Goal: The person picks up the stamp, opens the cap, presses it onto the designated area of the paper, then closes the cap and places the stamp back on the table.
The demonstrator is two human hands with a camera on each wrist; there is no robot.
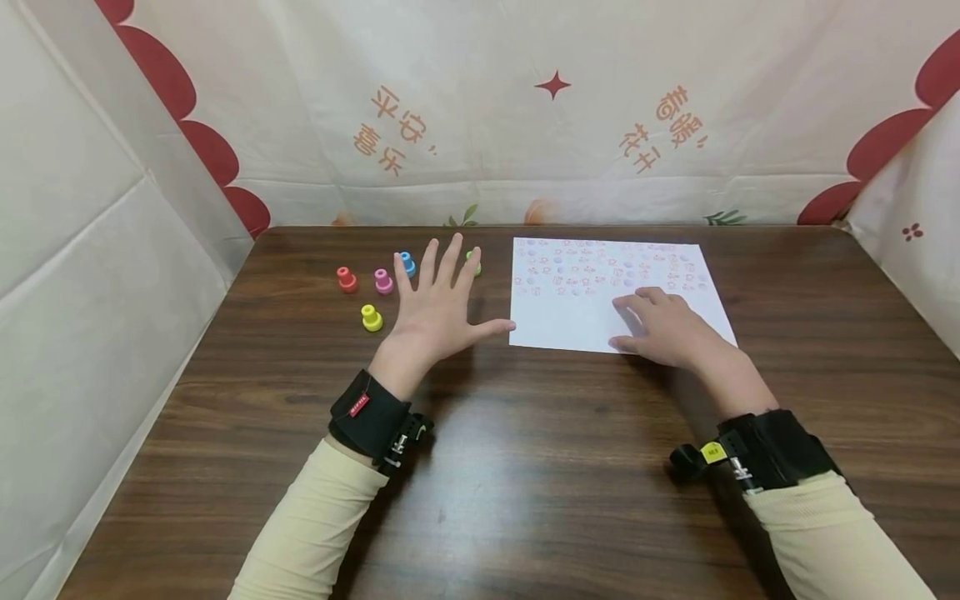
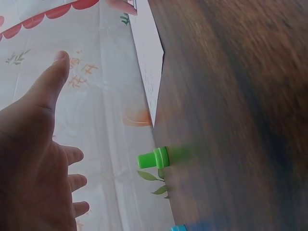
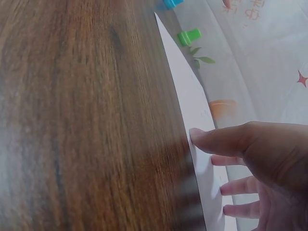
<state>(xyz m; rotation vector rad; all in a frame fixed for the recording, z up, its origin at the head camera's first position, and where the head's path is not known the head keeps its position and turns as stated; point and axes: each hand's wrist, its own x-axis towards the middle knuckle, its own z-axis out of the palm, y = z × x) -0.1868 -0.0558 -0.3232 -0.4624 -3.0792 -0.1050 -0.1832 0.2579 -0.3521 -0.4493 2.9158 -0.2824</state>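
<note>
Head view: left hand spread wide, fingers straight, holding nothing, raised over the worktop. Thumb overlaps the paper's left edge there; left wrist view shows it clear of the sheet, so likely no contact. Right hand relaxed, fingers part-bent and apart, gripping nothing, at the near right part of the sheet. Right wrist view puts its thumb at the paper's near edge, fingertips further in; looks like a light touch, probably steadying the sheet. Can't tell if it presses.

White rectangular paper sheet lies flat, right of centre, near the worktop's far edge. Small pink, red and blue-violet prints in rows fill its far half; near half mostly bare. My read: within easy reach of both hands.

Five small plastic stampers stand toward the worktop's far left corner: red leftmost, yellow closest to the near edge, pink-purple between red and blue, green nearest the paper by the far edge. All look upright, wide base down, narrow grip up: stable, presumably easy to pinch. Left fingers partly hide blue and green in head view.

Black fabric wristbands on both wrists, presumably for the cameras. Dark brown wood-grain worktop; white printed cloth hangs behind its far edge.
</note>
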